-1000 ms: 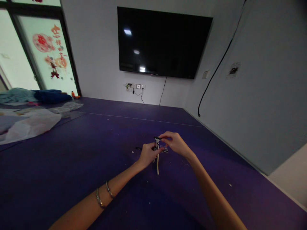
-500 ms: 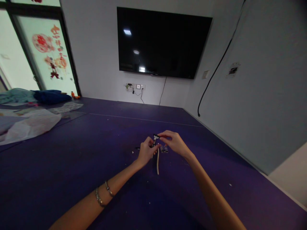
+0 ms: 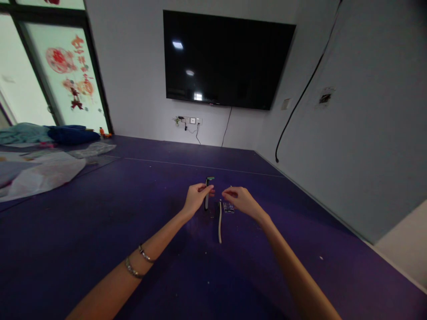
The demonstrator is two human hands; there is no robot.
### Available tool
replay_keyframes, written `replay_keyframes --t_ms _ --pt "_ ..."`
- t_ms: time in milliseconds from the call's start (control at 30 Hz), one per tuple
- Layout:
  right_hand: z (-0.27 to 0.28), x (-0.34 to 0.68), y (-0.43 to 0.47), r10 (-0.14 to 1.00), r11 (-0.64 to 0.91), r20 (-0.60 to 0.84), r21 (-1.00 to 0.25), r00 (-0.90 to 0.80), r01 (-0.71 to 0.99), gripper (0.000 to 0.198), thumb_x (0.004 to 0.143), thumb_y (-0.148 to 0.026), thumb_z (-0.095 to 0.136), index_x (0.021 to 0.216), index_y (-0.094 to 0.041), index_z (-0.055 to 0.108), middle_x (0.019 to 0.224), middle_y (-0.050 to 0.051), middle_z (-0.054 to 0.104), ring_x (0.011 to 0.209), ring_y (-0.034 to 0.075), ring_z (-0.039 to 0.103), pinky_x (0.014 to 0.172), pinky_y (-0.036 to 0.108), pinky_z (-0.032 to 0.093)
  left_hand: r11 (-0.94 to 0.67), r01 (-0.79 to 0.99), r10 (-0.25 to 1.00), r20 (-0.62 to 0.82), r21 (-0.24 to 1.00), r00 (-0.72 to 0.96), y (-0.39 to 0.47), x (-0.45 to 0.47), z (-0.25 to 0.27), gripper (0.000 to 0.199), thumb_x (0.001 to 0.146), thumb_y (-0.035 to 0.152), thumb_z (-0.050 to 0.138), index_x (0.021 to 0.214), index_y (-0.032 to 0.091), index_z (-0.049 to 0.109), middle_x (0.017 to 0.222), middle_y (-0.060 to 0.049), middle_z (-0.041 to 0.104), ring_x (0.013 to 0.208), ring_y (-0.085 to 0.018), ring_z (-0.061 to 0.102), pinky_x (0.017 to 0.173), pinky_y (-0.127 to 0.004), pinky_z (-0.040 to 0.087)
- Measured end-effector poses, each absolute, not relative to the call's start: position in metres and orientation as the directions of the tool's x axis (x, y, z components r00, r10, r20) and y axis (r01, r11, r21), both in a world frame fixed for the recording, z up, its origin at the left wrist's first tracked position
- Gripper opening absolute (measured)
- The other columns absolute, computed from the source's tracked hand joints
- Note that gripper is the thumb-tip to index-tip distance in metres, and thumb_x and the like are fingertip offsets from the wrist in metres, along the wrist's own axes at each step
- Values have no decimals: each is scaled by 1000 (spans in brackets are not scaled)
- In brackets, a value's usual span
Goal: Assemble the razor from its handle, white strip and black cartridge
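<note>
My left hand (image 3: 197, 198) is closed around the handle of a razor (image 3: 206, 204), which stands nearly upright. Its head, with a green strip, rises above my fingers. To the right, apart from the razor, my right hand (image 3: 240, 198) has its fingertips pressed together. Whatever they may hold is too small to make out. Between and below the hands a thin pale stick-like piece (image 3: 219, 226) lies on the purple surface. A small flat packet with a grid pattern (image 3: 228, 208) rests beside it, close under my right fingers.
The purple floor-like surface (image 3: 140, 249) runs to the wall and carries small white specks. At the left lie a white plastic sheet (image 3: 50, 178) and a dark blue cloth (image 3: 73, 134). A black cable (image 3: 302, 93) hangs at the right, and a television (image 3: 230, 58) hangs ahead.
My hands have moved apart. The left hand has shifted left with the razor, and the right hand has come away from the razor's head. The razor's green strip now shows.
</note>
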State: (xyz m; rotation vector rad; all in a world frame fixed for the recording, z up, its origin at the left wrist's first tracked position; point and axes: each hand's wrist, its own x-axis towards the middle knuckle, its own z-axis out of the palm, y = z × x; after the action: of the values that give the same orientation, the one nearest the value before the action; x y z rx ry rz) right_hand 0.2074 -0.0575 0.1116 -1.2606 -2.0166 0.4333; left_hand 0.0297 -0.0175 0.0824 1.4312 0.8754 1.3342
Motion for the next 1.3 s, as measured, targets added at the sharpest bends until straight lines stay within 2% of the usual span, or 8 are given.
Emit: replay_keyframes --t_ms 167,300,500,633,800,933,1133,1300 --pt "98 196 -57 917 334 123 -755 -379 564 29 80 -39 51 87 -15 67 70 3 63 52 9 53 38 16 40 -253 -115 946 271 961 177 -11 26 84 31 72 40 63 75 9 63 79 -13 70 71 -20 67 73 -34 52" --pt "88 178 -58 903 342 127 -790 -410 510 30 83 -40 48 83 -15 65 69 2 61 50 8 51 38 15 38 -209 -166 951 240 964 197 -16 28 86 29 73 38 64 77 9 64 79 -12 70 72 -20 67 73 -33 53" --pt "76 160 -57 867 494 328 -660 -375 566 31 85 -34 44 66 -15 59 59 0 56 50 8 46 47 19 33 -162 -133 951 191 978 242 -22 30 89 28 74 38 63 80 10 65 84 -13 70 79 -21 66 68 -30 52" --pt "74 158 -57 881 471 359 -601 -308 646 35 85 -35 43 61 -15 57 51 -1 50 46 8 40 45 21 26 -142 12 950 133 990 282 -12 24 85 37 73 47 61 80 11 66 86 -14 70 80 -21 66 63 -27 49" --pt "64 163 -49 971 230 197 -599 -138 767 39 81 -35 46 47 -16 54 46 1 50 45 10 45 45 22 26 -42 201 971 -7 979 237 6 6 79 56 68 63 54 85 10 64 89 -16 69 81 -22 64 60 -27 45" --pt "51 164 -41 996 89 63 -504 -66 859 34 77 -31 48 50 -15 59 52 5 59 52 13 55 47 21 30 -32 312 987 -20 949 162 16 -11 85 53 71 59 54 91 10 62 98 -17 67 88 -23 62 64 -27 44" --pt "39 158 -37 998 22 -46 -398 -44 917 28 75 -30 48 74 -11 68 76 14 69 75 20 65 58 21 40 -20 344 990 -29 939 136 29 -29 91 48 77 53 48 98 12 60 106 -14 65 95 -22 60 70 -28 43" --pt "34 157 -36 998 18 -46 -370 -38 929 30 74 -32 48 81 -10 68 83 16 70 79 22 66 64 23 44 -9 335 989 -41 942 144 32 -31 90 47 79 52 45 96 11 61 104 -13 66 94 -21 61 70 -28 44"
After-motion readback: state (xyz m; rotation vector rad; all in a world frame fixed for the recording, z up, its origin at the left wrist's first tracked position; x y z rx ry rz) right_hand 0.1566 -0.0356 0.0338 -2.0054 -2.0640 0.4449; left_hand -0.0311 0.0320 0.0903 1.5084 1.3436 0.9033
